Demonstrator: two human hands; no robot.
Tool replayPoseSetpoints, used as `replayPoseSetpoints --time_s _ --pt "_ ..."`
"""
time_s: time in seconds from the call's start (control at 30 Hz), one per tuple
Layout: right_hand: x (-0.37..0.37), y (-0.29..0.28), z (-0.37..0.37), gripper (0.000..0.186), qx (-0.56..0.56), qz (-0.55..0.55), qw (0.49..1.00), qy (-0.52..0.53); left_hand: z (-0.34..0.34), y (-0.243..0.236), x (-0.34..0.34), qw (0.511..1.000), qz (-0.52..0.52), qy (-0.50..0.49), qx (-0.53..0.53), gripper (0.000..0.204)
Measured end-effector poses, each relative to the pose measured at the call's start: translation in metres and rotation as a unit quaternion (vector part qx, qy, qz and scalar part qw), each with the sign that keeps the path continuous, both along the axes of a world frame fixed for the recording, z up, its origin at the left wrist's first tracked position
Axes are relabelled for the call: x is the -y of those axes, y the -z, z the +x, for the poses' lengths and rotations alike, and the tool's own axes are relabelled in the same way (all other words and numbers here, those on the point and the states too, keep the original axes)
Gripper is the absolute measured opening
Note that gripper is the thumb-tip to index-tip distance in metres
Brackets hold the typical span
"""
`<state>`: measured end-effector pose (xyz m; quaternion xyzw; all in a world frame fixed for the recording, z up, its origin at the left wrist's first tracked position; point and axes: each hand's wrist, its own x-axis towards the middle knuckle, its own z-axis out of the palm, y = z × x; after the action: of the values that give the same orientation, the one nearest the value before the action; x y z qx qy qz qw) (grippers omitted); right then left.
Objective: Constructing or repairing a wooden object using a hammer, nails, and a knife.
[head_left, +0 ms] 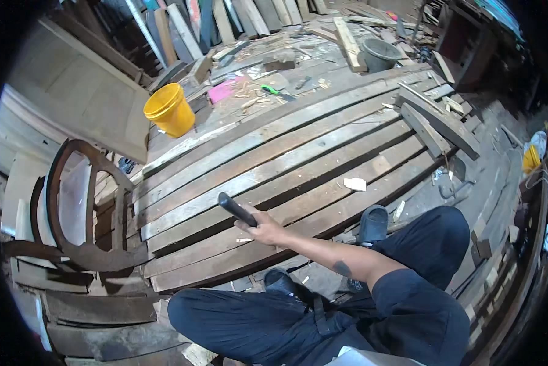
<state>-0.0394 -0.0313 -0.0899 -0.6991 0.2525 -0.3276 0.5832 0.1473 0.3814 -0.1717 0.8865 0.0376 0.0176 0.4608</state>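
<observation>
My right hand (266, 228) is closed around a dark, elongated tool (236, 208) with a rounded far end. Its exact kind does not show. The tool points up and to the left, over a low platform of wooden slats (274, 174) with gaps between them. My left hand is out of view. To the left of the platform stands a dark brown curved wooden frame (54, 201), like a chair back. A small pale wood offcut (355, 184) lies on the slats to the right of my hand.
Beyond the slats stand a yellow bucket (171, 113) and a grey bucket (380, 56). A green-handled tool (271, 89) lies among wood shavings. Two thick wooden pieces (429, 125) rest at the platform's right end. Boards (222, 21) lean at the back.
</observation>
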Motion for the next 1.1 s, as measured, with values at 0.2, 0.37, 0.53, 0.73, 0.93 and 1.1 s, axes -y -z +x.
replayPoseSetpoints --time_s 0.2,0.37,0.53,0.73,0.93,1.1 --pt "0.018 0.013 0.001 0.032 0.010 0.043 0.985 0.167 -0.019 0.022 0.006 1.000 0.016 0.016 -0.012 0.064" --pt "0.043 -0.014 -0.017 0.038 0.013 0.062 0.970 0.233 -0.028 0.021 0.003 0.999 0.029 0.005 -0.018 0.063" --pt "0.058 -0.030 -0.024 0.039 0.003 0.080 0.968 0.239 -0.032 0.024 -0.006 0.999 0.036 -0.014 -0.023 0.063" --pt "0.070 -0.002 -0.030 0.036 -0.090 0.028 0.973 0.212 -0.038 0.024 -0.014 0.999 0.026 -0.027 -0.010 0.062" --pt "0.064 0.009 -0.027 0.035 -0.051 -0.021 0.987 0.150 -0.006 -0.033 0.002 0.988 -0.087 0.006 0.131 0.062" --pt "0.056 -0.003 -0.027 0.039 -0.089 0.027 0.986 0.137 0.005 -0.202 0.099 0.953 -0.263 0.096 0.114 0.051"
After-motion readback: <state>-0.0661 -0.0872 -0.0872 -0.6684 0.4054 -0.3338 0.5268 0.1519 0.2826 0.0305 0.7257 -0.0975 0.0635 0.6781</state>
